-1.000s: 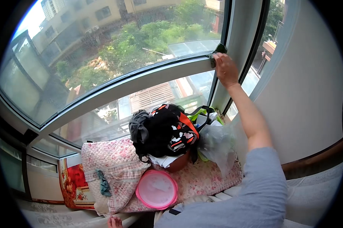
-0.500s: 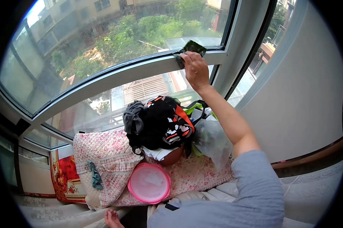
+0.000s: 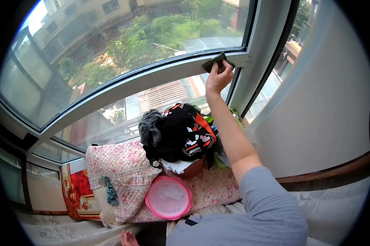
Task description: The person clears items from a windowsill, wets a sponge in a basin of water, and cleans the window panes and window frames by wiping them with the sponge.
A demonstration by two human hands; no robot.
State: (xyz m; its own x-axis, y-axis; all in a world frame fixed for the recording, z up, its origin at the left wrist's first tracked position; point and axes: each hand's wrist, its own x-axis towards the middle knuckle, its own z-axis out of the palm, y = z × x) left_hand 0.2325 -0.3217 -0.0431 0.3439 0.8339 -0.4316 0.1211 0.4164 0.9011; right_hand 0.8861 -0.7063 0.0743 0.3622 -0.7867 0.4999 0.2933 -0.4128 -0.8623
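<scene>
My right hand [image 3: 220, 78] is closed on a dark green cloth [image 3: 213, 62], pinching it between thumb and fingers. The cloth rests against the pale window frame rail [image 3: 168, 69], close to its right end and below the large upper pane [image 3: 152, 33]. My left hand [image 3: 129, 238] is low at the bottom edge, only partly in view; its fingers are loosely bent and apart, with nothing seen in them. Just above and to its right stands a pink basin [image 3: 168, 197] with whitish, foamy water. A wet teal rag [image 3: 110, 190] lies on the quilted floral pad [image 3: 121, 164].
Dark clothes [image 3: 172, 131] are heaped on a reddish-brown container [image 3: 193, 169] beneath the rail. A clear plastic bag [image 3: 224, 152] sits beside it, partly behind my arm. A red patterned fabric [image 3: 80, 192] lies at left. White curtains [image 3: 332, 209] hang along the lower right.
My right hand has moved a little right and down along the rail with the cloth, which is now more bunched. The view has shifted slightly; my left hand stays low.
</scene>
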